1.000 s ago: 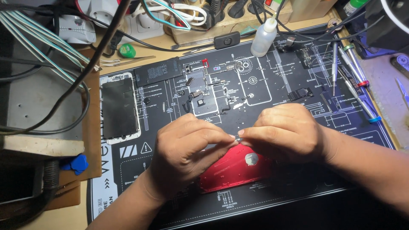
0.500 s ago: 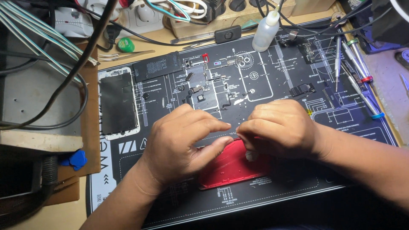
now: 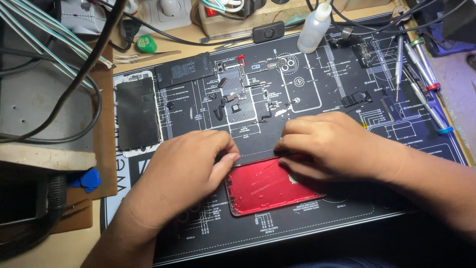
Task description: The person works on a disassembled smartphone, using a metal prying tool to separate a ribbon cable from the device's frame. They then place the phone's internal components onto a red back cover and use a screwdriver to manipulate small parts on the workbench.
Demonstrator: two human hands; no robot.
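Black repair mat (image 3: 347, 208) covers most of the surface, printed with white diagrams. Grey box (image 3: 39, 104) with cables sits at the left of the frame. Both hands meet at lower centre over a red phone back (image 3: 267, 186), which lies flat on the mat. Left hand (image 3: 186, 171) is curled, thumb pressing the shell's upper left edge; whether the fingers pinch anything is hidden. Right hand (image 3: 337, 146) lies knuckles-up over the shell's upper right corner, fingers closed down on its top edge, maybe gripping a thin tool, can't tell. Looks like the step is working along the top edge of the shell, prying or seating something there. Next move would call for steady pressure from the left thumb while the right fingers slide along the edge. Screen panel (image 3: 136, 114) lies upper left on the mat, white bottle (image 3: 315, 30) at top, screwdrivers (image 3: 421, 79) upper right, small loose parts (image 3: 238, 97) top centre.
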